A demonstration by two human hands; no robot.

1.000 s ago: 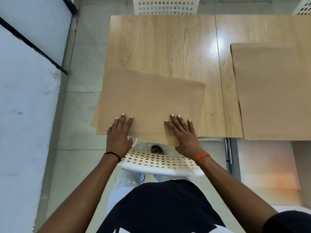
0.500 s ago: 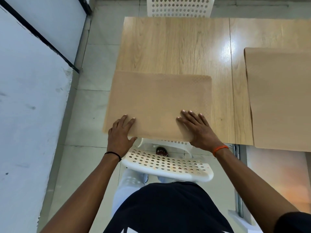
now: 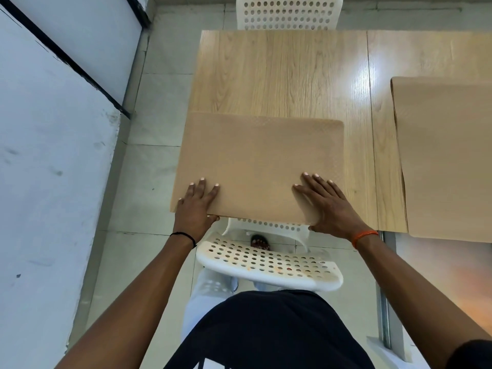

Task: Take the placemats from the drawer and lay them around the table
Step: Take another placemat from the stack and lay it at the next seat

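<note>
A tan placemat (image 3: 259, 161) lies flat on the near left part of the wooden table (image 3: 279, 73), squared to the table's edges, its near and left edges slightly overhanging. My left hand (image 3: 195, 206) grips its near left corner, fingers on top and thumb under the edge. My right hand (image 3: 328, 205) presses flat on its near right corner, thumb curled at the edge. A second tan placemat (image 3: 447, 155) lies on the table's right part, running out of view.
A white perforated chair (image 3: 269, 262) stands between me and the table, tucked partly under it. Another white chair (image 3: 286, 12) sits at the far side. A white wall (image 3: 48, 155) with a black-framed pane runs along the left; tiled floor lies between.
The placemat was skewed, its left end hanging off the table. Both hands turned it square to the table's edges and slid it onto the top.
</note>
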